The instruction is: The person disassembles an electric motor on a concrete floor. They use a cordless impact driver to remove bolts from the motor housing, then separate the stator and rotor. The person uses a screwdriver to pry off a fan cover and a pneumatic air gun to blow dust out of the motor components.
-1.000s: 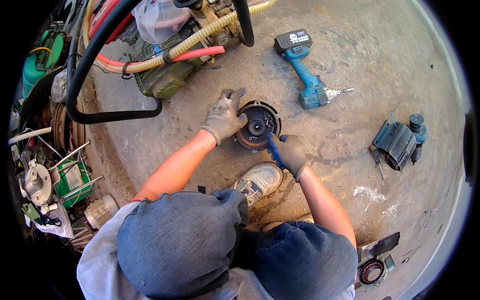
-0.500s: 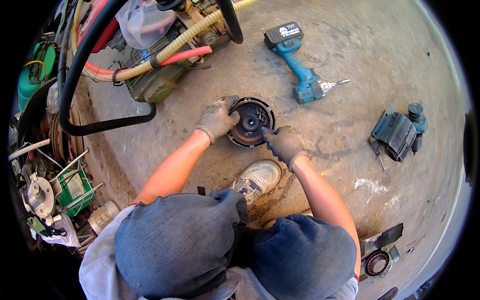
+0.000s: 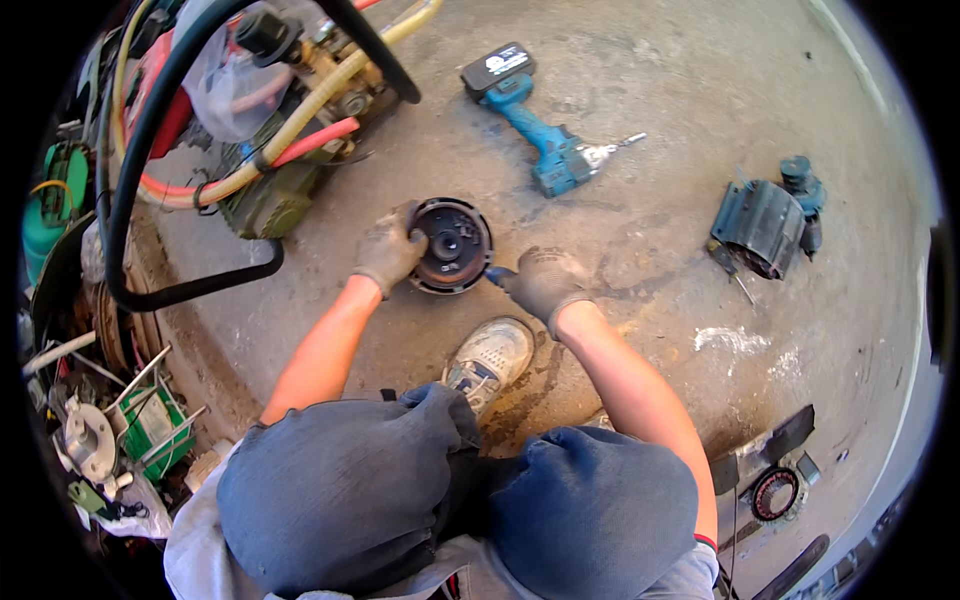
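Note:
A round, dark metal part like a flywheel or rotor [image 3: 450, 268], with a raised rim and a central hub, rests on the floor; small bits, perhaps screws, lie inside it. My left hand [image 3: 388, 248], in a grey glove, grips its left rim, thumb over the edge. Just right of the part is my gloved right hand [image 3: 548, 284]. Its fingers are curled, and one dark-blue digit points at the rim, close to it; whether it touches I cannot tell. Anything inside that hand is hidden. My shoe [image 3: 490, 360] stands just below the part.
A blue cordless impact driver [image 3: 550, 135] lies beyond. To the right are a finned motor housing [image 3: 758, 228] and a copper-wound stator [image 3: 774, 494]. A black tube frame [image 3: 120, 230] with hoses and a pump [image 3: 350, 95] stands at upper left; clutter lines the left side.
My right hand has drawn back slightly from the part's right rim. The left hand keeps its grip. The whole view has shifted, moving the floor objects leftward.

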`<state>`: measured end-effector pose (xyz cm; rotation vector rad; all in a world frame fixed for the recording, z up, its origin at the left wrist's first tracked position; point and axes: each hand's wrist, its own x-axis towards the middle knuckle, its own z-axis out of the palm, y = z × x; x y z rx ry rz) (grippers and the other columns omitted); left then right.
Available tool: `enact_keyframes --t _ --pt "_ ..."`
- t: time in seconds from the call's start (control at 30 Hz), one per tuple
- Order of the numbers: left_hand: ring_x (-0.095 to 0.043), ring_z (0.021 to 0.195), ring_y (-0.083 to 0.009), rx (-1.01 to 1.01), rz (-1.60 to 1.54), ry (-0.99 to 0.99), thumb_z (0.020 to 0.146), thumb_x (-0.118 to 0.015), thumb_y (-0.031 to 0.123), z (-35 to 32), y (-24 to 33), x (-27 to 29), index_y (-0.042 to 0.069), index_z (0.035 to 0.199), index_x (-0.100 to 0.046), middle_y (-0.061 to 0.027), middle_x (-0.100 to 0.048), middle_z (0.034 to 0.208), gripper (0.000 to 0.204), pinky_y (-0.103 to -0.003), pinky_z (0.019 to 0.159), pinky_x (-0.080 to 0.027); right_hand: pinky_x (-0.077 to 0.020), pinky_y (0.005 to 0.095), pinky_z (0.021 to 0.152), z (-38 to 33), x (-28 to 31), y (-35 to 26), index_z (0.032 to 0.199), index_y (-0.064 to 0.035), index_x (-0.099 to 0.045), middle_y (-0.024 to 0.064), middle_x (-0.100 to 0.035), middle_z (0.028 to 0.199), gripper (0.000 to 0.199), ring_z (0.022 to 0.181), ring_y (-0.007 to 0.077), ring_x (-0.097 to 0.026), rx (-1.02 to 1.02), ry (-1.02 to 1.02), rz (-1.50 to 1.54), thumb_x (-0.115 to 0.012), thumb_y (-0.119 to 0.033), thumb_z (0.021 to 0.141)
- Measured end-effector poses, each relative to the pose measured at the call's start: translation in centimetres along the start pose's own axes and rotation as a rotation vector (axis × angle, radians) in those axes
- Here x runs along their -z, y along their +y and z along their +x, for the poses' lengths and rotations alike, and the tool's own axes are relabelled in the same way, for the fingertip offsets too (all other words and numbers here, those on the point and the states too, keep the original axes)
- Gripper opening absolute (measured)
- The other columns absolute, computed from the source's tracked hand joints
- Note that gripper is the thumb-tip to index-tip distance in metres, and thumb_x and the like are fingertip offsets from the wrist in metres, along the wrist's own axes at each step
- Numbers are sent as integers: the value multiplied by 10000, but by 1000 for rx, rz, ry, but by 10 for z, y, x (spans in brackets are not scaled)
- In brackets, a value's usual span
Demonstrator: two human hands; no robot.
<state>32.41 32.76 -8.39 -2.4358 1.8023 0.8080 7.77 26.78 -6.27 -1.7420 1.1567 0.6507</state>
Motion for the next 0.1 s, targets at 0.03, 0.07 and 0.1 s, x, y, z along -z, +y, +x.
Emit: enact_keyframes --t 0.03,0.07,0.1 --pt "-637 1072 -392 44 24 21 795 -605 248 3 -17 -2 105 1307 -587 -231 -658 1155 532 -473 947 -495 -503 402 956 -1 -6 2 1149 -39 -697 185 -670 1190 619 1125 305 -644 -14 -9 46 -516 -589 929" --pt "-629 1109 -384 64 1 60 777 -628 238 3 -32 5 104 1298 -599 -249 -653 1161 539 -462 986 -483 -487 397 987 -1 -11 -1 1188 -43 -682 188 -650 1235 663 1165 296 -625 -17 -16 96 -502 -624 924" --pt "-629 1109 -384 15 -31 49 777 -628 238 18 -12 -10 104 1298 -599 -249 -653 1161 539 -462 986 -483 -450 418 1039 -2 -11 2 1307 -67 -612 224 -586 1324 727 1247 308 -569 32 -63 81 -503 -662 905"
